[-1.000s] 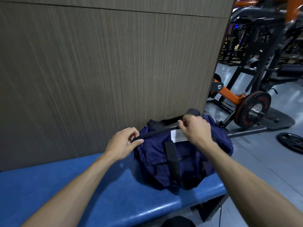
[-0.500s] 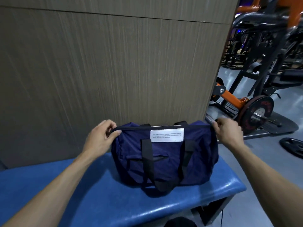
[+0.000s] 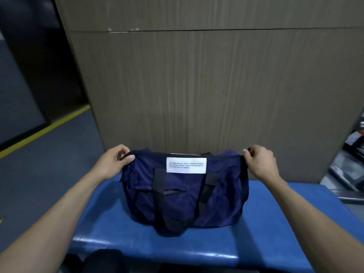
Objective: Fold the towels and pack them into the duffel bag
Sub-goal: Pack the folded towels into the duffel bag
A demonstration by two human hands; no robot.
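Observation:
A navy duffel bag (image 3: 183,196) with black straps and a white printed label stands on the blue padded bench (image 3: 266,223), against the wall. Its top edge looks drawn shut in a straight line. My left hand (image 3: 113,163) pinches the bag's top left corner. My right hand (image 3: 259,161) pinches the top right end, with a small dark zipper pull at my fingertips. No towels are in view; the bag's inside is hidden.
A brown wood-grain wall panel (image 3: 197,85) rises right behind the bag. Grey floor with a yellow line (image 3: 45,129) lies to the left. Gym equipment (image 3: 352,154) shows at the right edge. A dark object (image 3: 102,261) sits below the bench's front edge.
My right hand went from the middle of the bag's top to its right end, and the top now lies straight. The view swung left, so the bag sits centred.

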